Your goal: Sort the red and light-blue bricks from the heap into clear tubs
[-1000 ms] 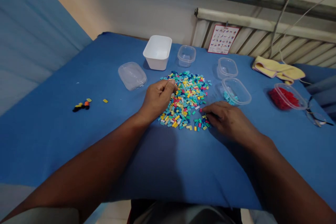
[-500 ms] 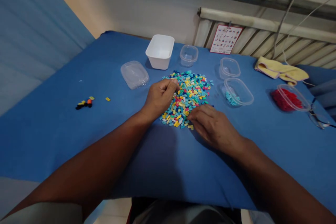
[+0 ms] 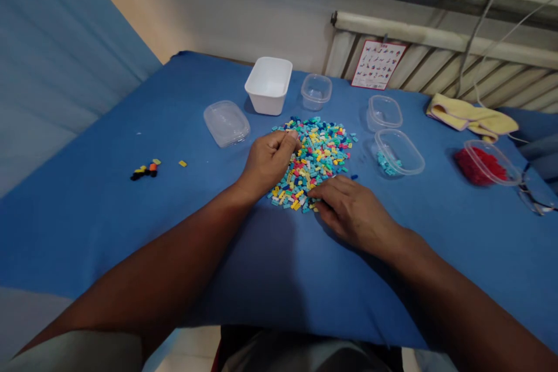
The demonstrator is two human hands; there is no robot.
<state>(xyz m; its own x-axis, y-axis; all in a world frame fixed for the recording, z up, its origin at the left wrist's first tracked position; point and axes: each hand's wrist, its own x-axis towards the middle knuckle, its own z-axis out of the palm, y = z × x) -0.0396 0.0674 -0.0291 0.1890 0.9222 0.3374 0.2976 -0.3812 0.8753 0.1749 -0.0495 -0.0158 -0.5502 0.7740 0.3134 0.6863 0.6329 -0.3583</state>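
Note:
A pile of small toy bricks [image 3: 320,154] in turquoise, yellow, white, pink, green and dark blue is spread over the blue cloth. At its left side my left hand [image 3: 272,158] is closed, thumb pressed against the curled fingers; whatever they hold is hidden. My right hand [image 3: 351,206] rests low over the near right edge of the pile, its fingertips down among the bricks. Those fingers are bent together, and I cannot make out a brick between them. Right of the pile, a clear tub [image 3: 407,154] holds some turquoise bricks.
Behind the pile stand a white tub [image 3: 267,99] and a small clear tub [image 3: 316,93]. A clear lid [image 3: 226,123] lies left. Farther right are another clear tub [image 3: 384,113], red pieces [image 3: 479,167] in a container, a yellow cloth [image 3: 468,116] and glasses [image 3: 534,203]. Black and coloured pieces [image 3: 146,170] lie far left.
The whole view has shifted slightly. My right fingertips have moved a little to the left over the pile's near edge; my left hand keeps the same closed pose.

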